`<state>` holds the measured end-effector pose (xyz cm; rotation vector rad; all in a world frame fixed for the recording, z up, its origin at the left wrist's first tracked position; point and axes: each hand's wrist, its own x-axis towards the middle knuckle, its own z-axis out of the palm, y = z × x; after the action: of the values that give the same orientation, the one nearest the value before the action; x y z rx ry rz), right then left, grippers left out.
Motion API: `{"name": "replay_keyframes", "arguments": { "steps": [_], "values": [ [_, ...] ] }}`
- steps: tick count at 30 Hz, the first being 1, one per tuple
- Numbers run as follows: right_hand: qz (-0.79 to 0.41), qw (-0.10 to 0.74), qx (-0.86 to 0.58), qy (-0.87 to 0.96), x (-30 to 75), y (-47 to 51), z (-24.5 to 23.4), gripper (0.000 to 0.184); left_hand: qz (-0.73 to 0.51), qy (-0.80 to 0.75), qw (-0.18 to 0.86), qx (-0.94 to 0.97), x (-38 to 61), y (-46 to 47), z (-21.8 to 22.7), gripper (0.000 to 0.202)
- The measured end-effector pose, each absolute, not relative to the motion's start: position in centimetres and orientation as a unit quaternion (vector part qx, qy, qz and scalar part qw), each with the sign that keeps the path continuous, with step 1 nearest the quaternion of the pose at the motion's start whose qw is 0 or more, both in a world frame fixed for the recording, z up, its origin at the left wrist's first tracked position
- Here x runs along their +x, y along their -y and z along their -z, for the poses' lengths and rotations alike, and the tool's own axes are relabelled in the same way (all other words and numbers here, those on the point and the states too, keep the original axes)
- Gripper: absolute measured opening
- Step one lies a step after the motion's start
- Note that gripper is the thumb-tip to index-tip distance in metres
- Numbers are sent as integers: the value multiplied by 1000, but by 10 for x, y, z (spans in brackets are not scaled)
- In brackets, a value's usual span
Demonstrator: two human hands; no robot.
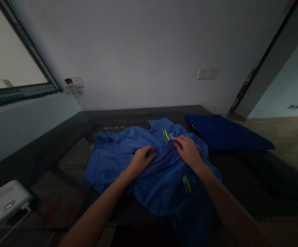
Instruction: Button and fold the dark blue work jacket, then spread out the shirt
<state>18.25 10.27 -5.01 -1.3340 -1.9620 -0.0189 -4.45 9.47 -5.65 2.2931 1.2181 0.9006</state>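
A blue work jacket (pixel 118 154) with yellow-green reflective strips lies rumpled across the dark table, its collar toward the wall. One sleeve hangs over the near edge. At the middle of the jacket, my left hand (pixel 141 159) has its thumb and fingers curled on a fold of cloth. Just to the right, my right hand (pixel 188 151) pinches the cloth beside the chest strip and white lettering. The fingertips of both hands are partly sunk in the folds.
A flat, folded dark-blue garment (pixel 226 132) sits at the table's right. A white box-shaped device (pixel 7 199) with a cable stands at the front left. The dark table (pixel 138 113) meets a wall with sockets (pixel 207 73); a window frame (pixel 33 51) is at left.
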Motion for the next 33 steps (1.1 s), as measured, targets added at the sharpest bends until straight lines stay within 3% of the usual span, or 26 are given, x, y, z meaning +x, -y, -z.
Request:
{"name": "replay_keyframes", "arguments": {
  "steps": [5, 11, 20, 27, 33],
  "values": [
    [-62, 396, -406, 821, 162, -85, 41, 21, -315, -386, 225, 838, -34, -80, 54, 14],
    [-92, 359, -387, 844, 161, -84, 43, 33, -313, -400, 217, 834, -31, -77, 59, 17],
    [-178, 344, -389, 836, 163, -89, 44, 16, -329, -379, 245, 829, -38, -83, 53, 15],
    [-242, 349, -418, 803, 167, -89, 42, 17, -368, -377, 306, 793, -43, -86, 52, 20],
    [-292, 341, -402, 798, 165, -89, 42, 16, -375, -340, 254, 824, -41, -86, 51, 15]
  ]
}}
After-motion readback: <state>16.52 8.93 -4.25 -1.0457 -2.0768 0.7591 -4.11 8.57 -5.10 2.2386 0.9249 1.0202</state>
